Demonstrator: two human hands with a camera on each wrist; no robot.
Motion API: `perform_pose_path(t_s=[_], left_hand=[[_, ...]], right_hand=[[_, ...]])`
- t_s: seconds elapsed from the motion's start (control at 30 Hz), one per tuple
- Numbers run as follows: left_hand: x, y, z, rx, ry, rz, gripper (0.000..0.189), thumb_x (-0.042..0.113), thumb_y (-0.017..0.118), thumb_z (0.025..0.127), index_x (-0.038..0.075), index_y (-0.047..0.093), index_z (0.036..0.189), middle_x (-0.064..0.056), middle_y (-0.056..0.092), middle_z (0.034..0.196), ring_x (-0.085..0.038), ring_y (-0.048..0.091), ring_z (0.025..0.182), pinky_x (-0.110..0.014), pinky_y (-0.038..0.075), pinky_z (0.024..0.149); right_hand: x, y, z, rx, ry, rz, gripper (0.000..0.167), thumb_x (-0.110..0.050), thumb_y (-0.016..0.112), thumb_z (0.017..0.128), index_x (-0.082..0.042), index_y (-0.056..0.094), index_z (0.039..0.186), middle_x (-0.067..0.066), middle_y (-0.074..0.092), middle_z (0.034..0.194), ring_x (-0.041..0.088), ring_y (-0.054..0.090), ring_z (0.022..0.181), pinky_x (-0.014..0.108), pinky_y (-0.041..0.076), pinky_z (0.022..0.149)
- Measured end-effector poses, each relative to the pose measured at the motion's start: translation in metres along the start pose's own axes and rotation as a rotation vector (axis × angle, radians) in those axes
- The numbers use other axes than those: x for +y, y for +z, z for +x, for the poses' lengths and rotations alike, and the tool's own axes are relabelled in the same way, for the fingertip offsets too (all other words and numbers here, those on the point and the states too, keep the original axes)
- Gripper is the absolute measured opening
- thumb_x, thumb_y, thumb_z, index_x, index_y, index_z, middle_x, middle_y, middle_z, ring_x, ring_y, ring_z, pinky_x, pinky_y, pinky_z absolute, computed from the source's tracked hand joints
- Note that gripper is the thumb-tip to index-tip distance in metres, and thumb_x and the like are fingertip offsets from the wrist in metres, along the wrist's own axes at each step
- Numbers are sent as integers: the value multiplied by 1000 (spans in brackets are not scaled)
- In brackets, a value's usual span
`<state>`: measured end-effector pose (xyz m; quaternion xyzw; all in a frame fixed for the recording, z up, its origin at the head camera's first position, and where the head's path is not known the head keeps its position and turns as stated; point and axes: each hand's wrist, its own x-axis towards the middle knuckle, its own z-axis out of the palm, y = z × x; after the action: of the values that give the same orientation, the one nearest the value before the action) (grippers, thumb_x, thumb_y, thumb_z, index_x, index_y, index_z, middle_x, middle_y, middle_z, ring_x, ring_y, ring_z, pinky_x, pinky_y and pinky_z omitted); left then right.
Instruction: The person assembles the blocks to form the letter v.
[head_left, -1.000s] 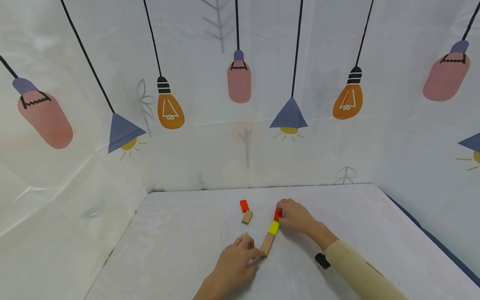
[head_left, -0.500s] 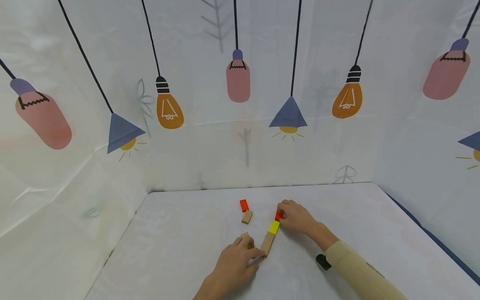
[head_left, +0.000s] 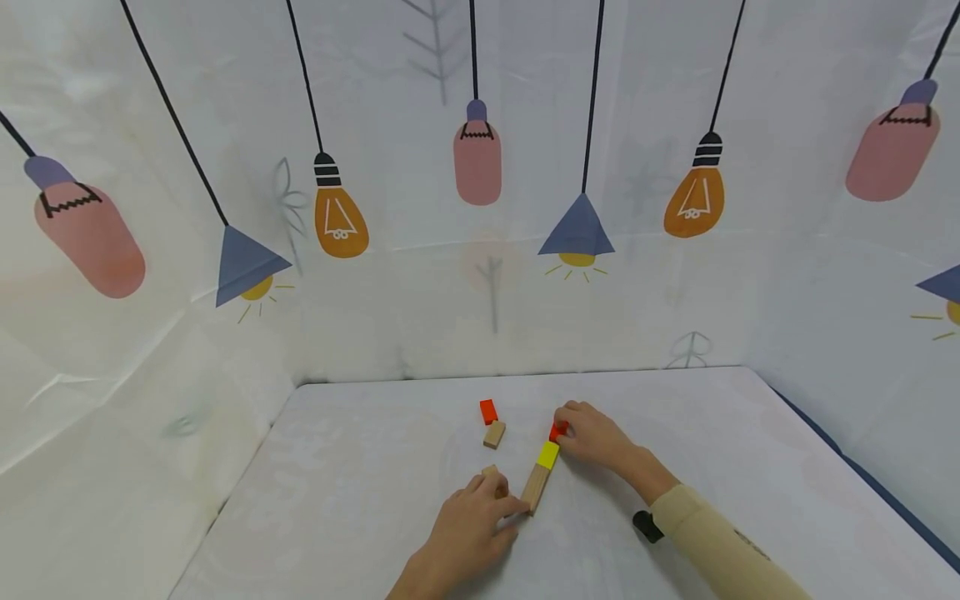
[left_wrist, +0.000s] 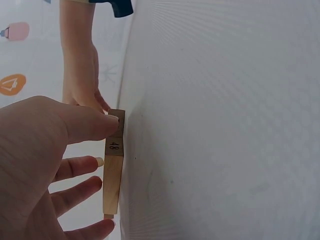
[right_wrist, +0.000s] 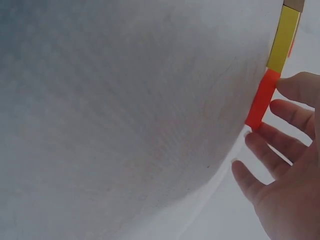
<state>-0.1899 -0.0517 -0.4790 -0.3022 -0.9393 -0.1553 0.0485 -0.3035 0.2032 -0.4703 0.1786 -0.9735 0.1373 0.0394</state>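
Note:
A row of toy blocks runs diagonally away from me: wooden blocks (head_left: 536, 490) at the near end, a yellow block (head_left: 548, 455), then a red block (head_left: 556, 432). My left hand (head_left: 472, 521) touches the near wooden end with its thumb; in the left wrist view that end face (left_wrist: 115, 145) carries the number 48. Its other fingers spread beside a partly hidden loose wooden block (head_left: 490, 470). My right hand (head_left: 596, 435) pinches the red block at the far end. In the right wrist view this red block (right_wrist: 262, 100) meets the yellow block (right_wrist: 284, 39).
Another red block (head_left: 488, 412) lies left of the row, close to a small wooden block (head_left: 494, 434). The white table (head_left: 337, 492) ends at a patterned backdrop (head_left: 420, 317). A black object (head_left: 647, 526) hangs by the right sleeve (head_left: 720, 542).
My right hand and the red block have shifted very slightly toward me and right. My left hand and the other blocks hold their places.

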Motion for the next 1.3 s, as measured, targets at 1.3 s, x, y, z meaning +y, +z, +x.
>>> perform_pose_path(t_s=[1.3], left_hand=[[-2, 3, 1, -3, -10, -16, 32, 31, 73, 88, 43, 70, 117, 13, 49, 101, -5, 43, 90, -19, 36, 62]], right_hand=[[-3, 2, -2, 28, -35, 42, 5, -15, 68, 87, -17, 65, 91, -2, 63, 99, 16, 54, 90, 38, 51, 85]])
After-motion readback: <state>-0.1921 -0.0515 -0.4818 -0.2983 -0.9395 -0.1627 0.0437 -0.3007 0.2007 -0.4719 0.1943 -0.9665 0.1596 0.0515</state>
